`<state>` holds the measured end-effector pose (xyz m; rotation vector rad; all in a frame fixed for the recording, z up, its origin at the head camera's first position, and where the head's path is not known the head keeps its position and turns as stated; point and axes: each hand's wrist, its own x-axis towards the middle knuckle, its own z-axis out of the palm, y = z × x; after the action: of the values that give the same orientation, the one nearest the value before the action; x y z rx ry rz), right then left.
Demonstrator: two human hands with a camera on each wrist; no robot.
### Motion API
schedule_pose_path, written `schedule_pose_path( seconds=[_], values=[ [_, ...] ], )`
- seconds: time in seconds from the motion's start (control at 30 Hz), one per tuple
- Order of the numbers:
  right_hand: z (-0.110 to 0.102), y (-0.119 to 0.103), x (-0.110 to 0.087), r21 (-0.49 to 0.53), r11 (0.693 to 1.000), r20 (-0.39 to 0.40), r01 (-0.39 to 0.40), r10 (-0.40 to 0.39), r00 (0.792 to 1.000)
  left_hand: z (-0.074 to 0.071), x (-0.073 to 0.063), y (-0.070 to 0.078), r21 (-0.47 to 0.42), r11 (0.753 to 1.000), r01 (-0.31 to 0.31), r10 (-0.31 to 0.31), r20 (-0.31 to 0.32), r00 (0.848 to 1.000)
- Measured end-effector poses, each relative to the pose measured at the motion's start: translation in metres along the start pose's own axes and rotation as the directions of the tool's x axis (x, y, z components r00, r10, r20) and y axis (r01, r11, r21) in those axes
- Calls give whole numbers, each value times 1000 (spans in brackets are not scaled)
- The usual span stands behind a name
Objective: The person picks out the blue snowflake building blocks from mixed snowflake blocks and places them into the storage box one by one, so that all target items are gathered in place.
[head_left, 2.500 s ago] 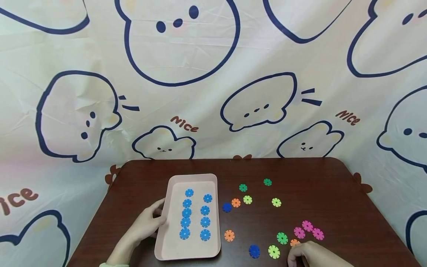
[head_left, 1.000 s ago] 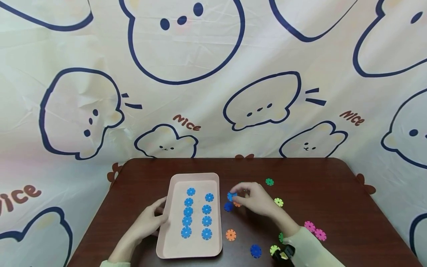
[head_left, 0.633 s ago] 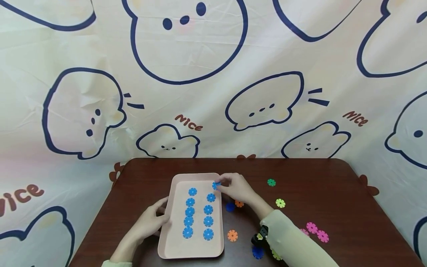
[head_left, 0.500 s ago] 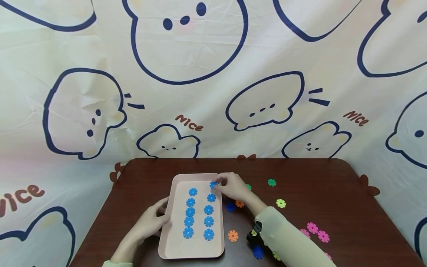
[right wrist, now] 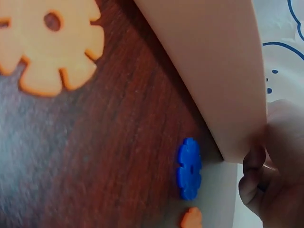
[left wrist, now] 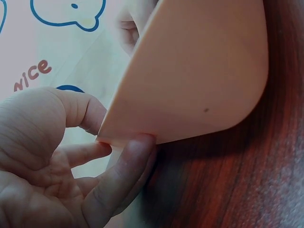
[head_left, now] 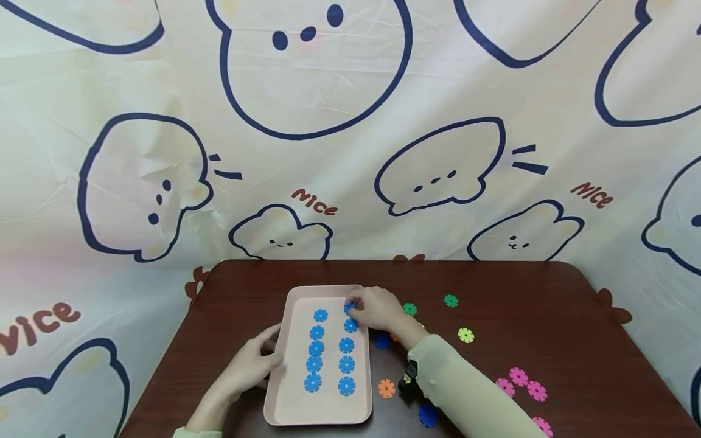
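Observation:
My left hand (head_left: 252, 364) grips the left rim of a pale pink tray (head_left: 282, 409); in the left wrist view its thumb and fingers pinch the tray wall (left wrist: 199, 61). Light blue notched plastic discs (head_left: 316, 348) lie in two columns inside the tray. At the far end of the right column, my right hand (head_left: 380, 308) pinches another light blue disc (head_left: 348, 308) between thumb and fingers, low over the tray floor. In the right wrist view the right hand (right wrist: 285, 161) is at the tray's rim, and the disc is hidden.
Right of the tray lie orange (head_left: 386, 389), dark blue (head_left: 428, 416), green (head_left: 451, 301), yellow-green (head_left: 466, 335) and pink discs (head_left: 518, 376). My right sleeve (head_left: 465, 383) covers part of the brown table (head_left: 591, 365). A patterned cloth (head_left: 350, 170) hangs behind.
My right hand has come from the table's near right side, carrying a light blue disc leftward over the tray's far right corner, and has lowered slightly there. The left hand keeps its grip.

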<state>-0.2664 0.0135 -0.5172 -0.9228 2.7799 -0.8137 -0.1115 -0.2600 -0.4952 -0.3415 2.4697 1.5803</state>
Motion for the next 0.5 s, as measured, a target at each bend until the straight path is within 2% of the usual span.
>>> schedule_pose_path(
  seconds=[0.17, 0.37, 0.5],
  values=[
    [-9, -5, -6, -57, 998, -39, 14, -16, 999, 0, 1, 0, 2, 1000, -3, 3, 0, 1000],
    [-19, -2, -15, 13, 1000, -98, -8, 9, 995, -2, 3, 0, 8, 1000, -4, 4, 1, 1000],
    [-27, 3, -25, 37, 999, -144, 11, -6, 990, -3, 4, -1, 11, 1000, -2, 2, 4, 1000]
  ],
)
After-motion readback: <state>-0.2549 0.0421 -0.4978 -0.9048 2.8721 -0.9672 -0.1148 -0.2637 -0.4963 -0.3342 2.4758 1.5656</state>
